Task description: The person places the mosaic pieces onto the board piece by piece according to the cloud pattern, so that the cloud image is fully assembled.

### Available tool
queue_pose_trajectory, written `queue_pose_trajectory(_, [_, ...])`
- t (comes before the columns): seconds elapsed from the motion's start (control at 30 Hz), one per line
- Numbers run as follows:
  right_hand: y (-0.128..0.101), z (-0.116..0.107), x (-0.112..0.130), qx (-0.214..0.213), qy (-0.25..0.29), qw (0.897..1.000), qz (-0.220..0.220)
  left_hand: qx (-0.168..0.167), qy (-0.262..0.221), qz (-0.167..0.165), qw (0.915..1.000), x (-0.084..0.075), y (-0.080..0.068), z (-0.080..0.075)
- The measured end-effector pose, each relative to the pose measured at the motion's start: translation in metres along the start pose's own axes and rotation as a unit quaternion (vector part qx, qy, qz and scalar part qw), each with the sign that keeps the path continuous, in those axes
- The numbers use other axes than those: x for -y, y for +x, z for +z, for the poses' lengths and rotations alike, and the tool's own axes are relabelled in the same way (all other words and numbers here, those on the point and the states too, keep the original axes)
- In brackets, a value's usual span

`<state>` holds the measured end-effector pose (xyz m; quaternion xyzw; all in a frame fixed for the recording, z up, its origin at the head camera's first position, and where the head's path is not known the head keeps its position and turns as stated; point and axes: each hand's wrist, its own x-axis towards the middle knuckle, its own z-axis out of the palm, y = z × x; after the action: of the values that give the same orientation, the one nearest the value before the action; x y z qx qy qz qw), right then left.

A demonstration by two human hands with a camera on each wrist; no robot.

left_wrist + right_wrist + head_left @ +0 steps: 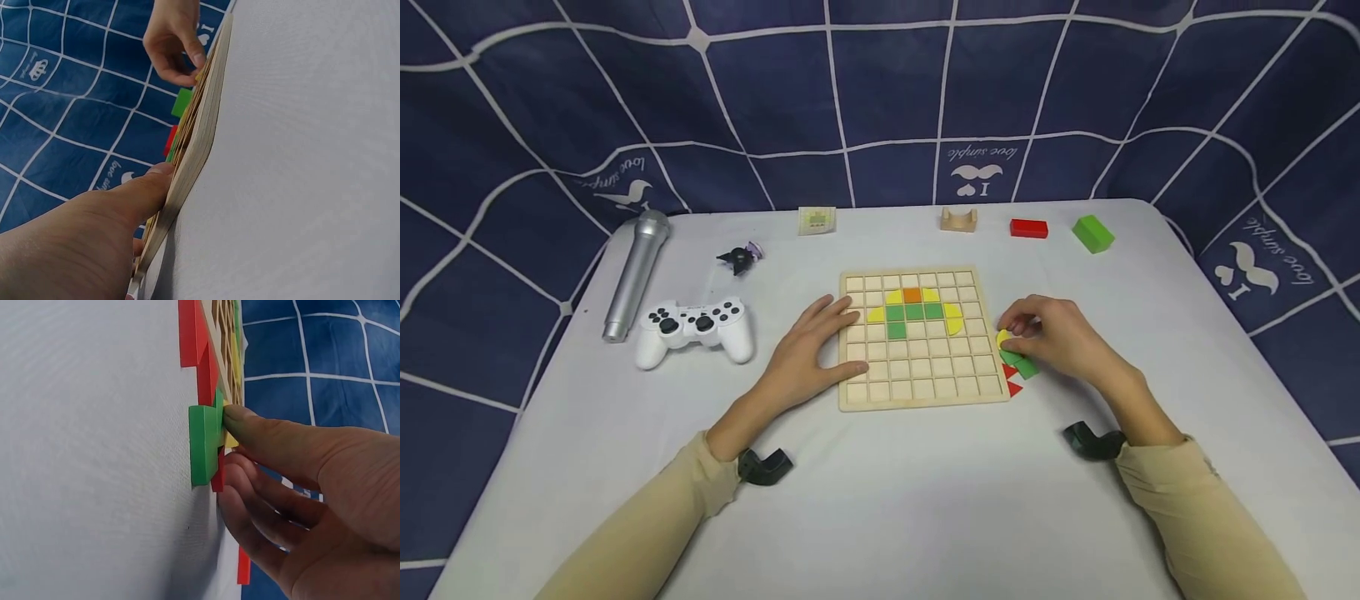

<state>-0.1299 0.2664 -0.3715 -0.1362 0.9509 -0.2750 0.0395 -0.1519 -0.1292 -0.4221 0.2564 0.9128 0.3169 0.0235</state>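
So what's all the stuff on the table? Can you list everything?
puzzle board: 1, pale wood, table middle; yellow, green and orange tiles in its upper rows
loose tiles: a few, green, red, yellow, off the board's right edge
microphone: 1, silver, far left
game controller: 1, white, beside the microphone
small figure: 1, dark, behind the controller
card: 1, pale, far edge
arch block: 1, pale wood, far edge
red block: 1, far edge
green block: 1, far right
left hand: flat on the board's left edge
right hand: fingers on the loose tiles

Partly hidden under right hand (1060,337), frame centre-right: yellow tile (1003,337), green tiles (1019,363), red tiles (1011,380). Too small to identify: dark figurine (741,257), pale card (816,220), upper table edge.
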Motion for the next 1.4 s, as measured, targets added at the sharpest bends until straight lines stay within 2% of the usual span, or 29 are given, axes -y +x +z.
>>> queue_pose_trajectory(0.37, [0.0,0.002,-0.004,-0.02,0.068,0.997,0.012,-0.001,-0.002,0.001,1.0,-0.002,-0.001,-0.001])
queue_pose_trajectory(0.6, [0.005,-0.001,-0.001,0.009,0.14,0.99,0.006,0.0,0.004,0.003,1.0,-0.001,-0.003,-0.001])
queue_pose_trajectory(0.7, [0.016,-0.003,0.013,0.022,0.156,0.987,-0.018,-0.002,0.005,0.005,1.0,-0.002,-0.002,-0.001])
queue_pose_trajectory(0.8, [0.033,0.002,0.038,0.033,0.133,0.989,-0.058,-0.001,0.004,0.004,1.0,-0.002,-0.001,-0.002])
queue_pose_trajectory(1.0, [0.074,0.031,0.088,0.055,0.089,0.984,-0.144,0.0,0.002,-0.001,1.0,-0.001,-0.001,-0.002])
queue_pose_trajectory(1.2, [0.098,0.055,0.112,0.056,0.093,0.982,-0.157,-0.007,-0.001,0.011,0.9999,-0.001,0.0,-0.002])
queue_pose_trajectory(1.4, [0.101,0.07,0.12,0.061,0.083,0.979,-0.175,0.0,-0.002,0.003,1.0,0.0,-0.002,-0.003])
